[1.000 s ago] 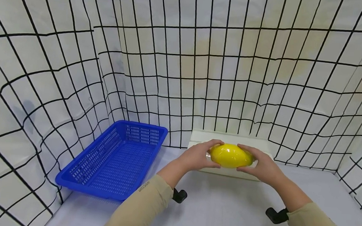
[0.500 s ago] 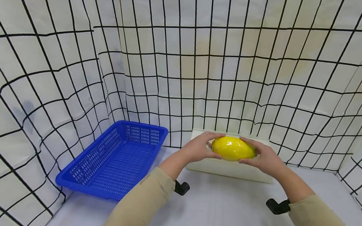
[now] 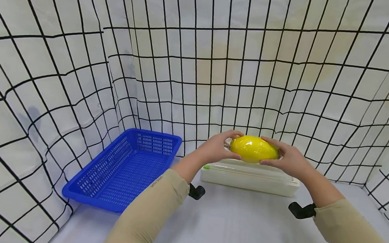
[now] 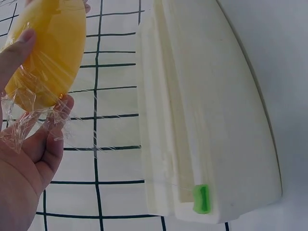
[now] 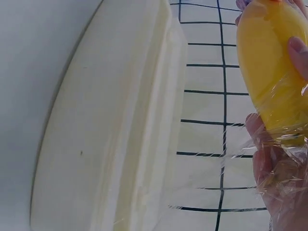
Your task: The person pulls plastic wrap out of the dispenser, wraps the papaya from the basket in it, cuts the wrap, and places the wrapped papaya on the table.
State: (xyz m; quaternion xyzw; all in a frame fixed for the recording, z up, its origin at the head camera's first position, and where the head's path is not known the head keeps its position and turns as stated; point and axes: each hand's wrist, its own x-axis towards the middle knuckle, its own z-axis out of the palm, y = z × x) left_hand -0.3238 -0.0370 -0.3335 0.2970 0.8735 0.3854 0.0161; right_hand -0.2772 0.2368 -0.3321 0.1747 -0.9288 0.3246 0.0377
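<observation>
A smooth yellow oval fruit (image 3: 254,149), its exact kind unclear, is held between both hands above a white cling film dispenser (image 3: 248,181). My left hand (image 3: 214,148) grips its left end, thumb on the near side and fingers on the far side. The right hand (image 3: 292,161) grips the opposite end in the same way. Clear cling film (image 4: 21,122) covers the fruit and bunches in wrinkles at its ends. Faint film strands stretch out near the dispenser in both wrist views. A green slider (image 4: 202,198) sits at the dispenser's left end.
A blue perforated basket (image 3: 122,173) stands to the left on the white table (image 3: 241,228). Black wire grid panels (image 3: 225,82) backed with white sheeting enclose the back and sides. Black wrist mounts (image 3: 302,211) hang below both forearms.
Both hands have lifted the wrapped yellow fruit upward, away from the dispenser. More of the dispenser's top and front now shows beneath them. The basket has stayed put.
</observation>
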